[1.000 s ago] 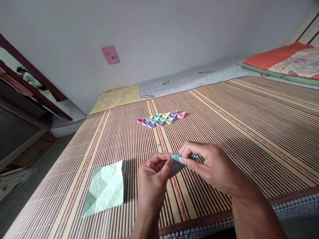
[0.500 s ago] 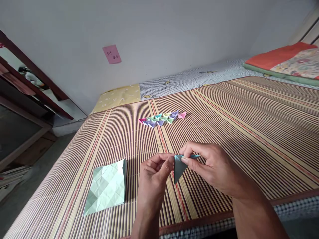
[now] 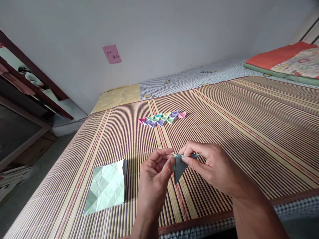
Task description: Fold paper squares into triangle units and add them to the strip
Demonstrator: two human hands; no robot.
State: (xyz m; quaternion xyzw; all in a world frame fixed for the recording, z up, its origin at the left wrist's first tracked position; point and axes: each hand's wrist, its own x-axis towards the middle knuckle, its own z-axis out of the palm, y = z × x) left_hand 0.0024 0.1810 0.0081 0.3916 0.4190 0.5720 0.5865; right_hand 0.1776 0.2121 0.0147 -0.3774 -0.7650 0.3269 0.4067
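A folded blue-green piece of paper hangs with a point downward over the mat. My right hand pinches its upper edge between thumb and fingers, so part of the fold is covered. At the paper's left edge is my left hand: the thumb tip touches or nearly touches it, while the index finger is raised apart from the thumb. To the left lies a creased pale green square of paper, flat on the mat. Beyond the hands sit several small folded paper pieces in mixed colours, grouped in rows.
A striped bamboo mat covers the bed. Folded bedding with an orange part lies at the far right. A pink note is stuck to the wall behind. Dark wooden frames stand at the left past the bed's edge.
My left index finger has lifted off the paper's corner and away from the thumb. The paper's left edge bends slightly. My right hand keeps its pinch in the same place.
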